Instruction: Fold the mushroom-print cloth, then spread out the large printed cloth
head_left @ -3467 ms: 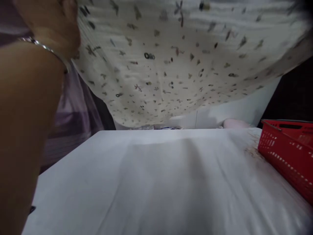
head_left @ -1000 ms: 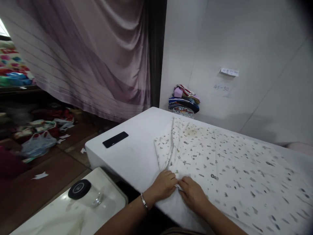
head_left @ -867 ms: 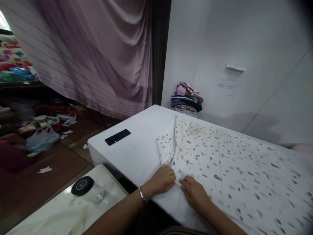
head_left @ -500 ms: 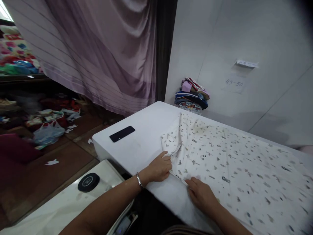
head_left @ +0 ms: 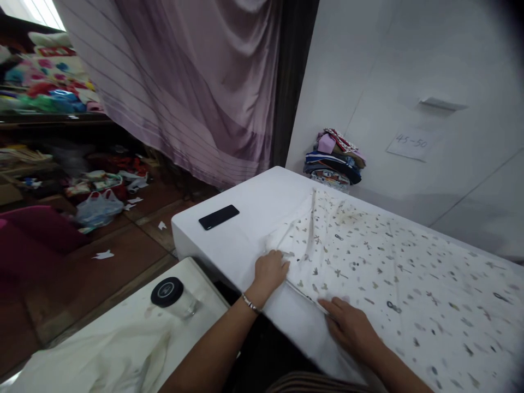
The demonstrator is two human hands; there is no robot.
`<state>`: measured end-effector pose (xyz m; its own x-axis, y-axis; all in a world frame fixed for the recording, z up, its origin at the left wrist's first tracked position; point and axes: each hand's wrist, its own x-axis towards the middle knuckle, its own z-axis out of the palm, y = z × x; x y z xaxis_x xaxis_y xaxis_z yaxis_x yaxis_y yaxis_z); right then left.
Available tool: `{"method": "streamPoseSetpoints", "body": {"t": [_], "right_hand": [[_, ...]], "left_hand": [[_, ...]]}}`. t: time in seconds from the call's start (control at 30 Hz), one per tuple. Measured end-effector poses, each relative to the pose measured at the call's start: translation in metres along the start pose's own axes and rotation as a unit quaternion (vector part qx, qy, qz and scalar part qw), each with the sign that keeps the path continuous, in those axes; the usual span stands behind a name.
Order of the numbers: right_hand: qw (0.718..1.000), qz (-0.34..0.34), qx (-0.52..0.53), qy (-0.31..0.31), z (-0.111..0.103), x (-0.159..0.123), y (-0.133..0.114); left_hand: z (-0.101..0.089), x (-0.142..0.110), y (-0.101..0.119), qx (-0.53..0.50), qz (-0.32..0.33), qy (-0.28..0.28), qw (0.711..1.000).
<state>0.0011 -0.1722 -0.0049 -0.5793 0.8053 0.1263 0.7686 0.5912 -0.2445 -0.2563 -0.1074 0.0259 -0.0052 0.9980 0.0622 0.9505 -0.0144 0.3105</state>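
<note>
A white fabric (head_left: 368,262) with small printed motifs lies spread over the white table (head_left: 254,191), its left end folded and creased. My left hand (head_left: 271,270) grips the near left corner of this fabric with the fingers curled, and a bracelet circles that wrist. Further right along the near edge, my right hand (head_left: 350,325) pinches the fabric's border between thumb and fingers. Between both hands the edge runs fairly straight. My fingertips are partly hidden by the hands themselves.
A black phone (head_left: 219,217) lies on the table's left part. Beside the table, a black-lidded jar (head_left: 167,292) stands on a lower white surface. Folded clothes (head_left: 333,161) are stacked by the wall. A mauve curtain (head_left: 204,82) hangs behind; bags and scraps litter the floor.
The view has swung left, so things appear further right. My left hand has turned slightly at the fabric's corner, and the folded left end has spread flatter and further left.
</note>
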Motion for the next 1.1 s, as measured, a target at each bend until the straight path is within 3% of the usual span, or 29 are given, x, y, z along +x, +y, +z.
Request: {"method": "streamPoseSetpoints", "body": {"t": [0.17, 0.33, 0.57, 0.73, 0.9, 1.1], "right_hand": [[1.0, 0.011, -0.008, -0.015, -0.004, 0.002, -0.005], [1.0, 0.004, -0.019, 0.019, 0.004, -0.001, -0.003], [0.999, 0.005, -0.037, 0.035, 0.01, -0.003, -0.001], [0.999, 0.029, -0.041, -0.003, 0.001, -0.001, -0.008], [0.998, 0.033, -0.04, -0.028, -0.006, 0.0, -0.013], [0.997, 0.054, -0.034, -0.04, -0.007, 0.0, -0.013]], "left_hand": [[-0.003, 0.024, 0.0, 0.023, -0.062, 0.006, 0.998], [-0.008, 0.029, -0.012, -0.017, -0.156, 0.019, 0.987], [-0.008, 0.046, -0.019, -0.049, -0.201, 0.022, 0.978], [-0.008, 0.06, -0.022, -0.079, -0.188, 0.02, 0.979], [-0.01, 0.051, -0.034, -0.145, -0.227, 0.048, 0.962], [-0.009, 0.028, -0.042, -0.104, -0.227, 0.054, 0.967]]}}
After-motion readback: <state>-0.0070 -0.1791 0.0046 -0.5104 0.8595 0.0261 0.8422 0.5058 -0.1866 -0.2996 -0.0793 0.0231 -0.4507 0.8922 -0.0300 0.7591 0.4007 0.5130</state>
